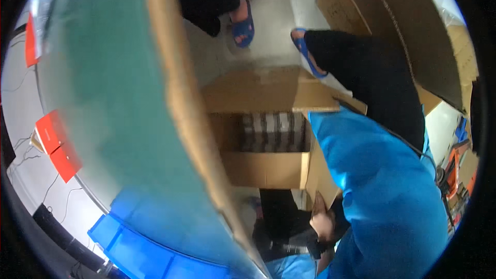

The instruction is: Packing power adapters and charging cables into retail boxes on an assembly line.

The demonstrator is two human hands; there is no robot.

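Grey concrete floor (268, 10) lies under an open cardboard box (266, 168) of dark packs, its near corner flap gripped by one of the hands (321, 223); the other stays hidden.

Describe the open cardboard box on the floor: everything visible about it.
The cardboard box is plain brown corrugated board, standing upright on the pale floor with its top open and flaps folded outward. Inside, a tight row of dark, grey-banded items fills the far side; what they are is too blurred to tell. A hand in a blue sleeve grips its lower right corner flap. A large tilted cardboard panel hides the box's left side. A person's feet in blue slippers stand beyond it.
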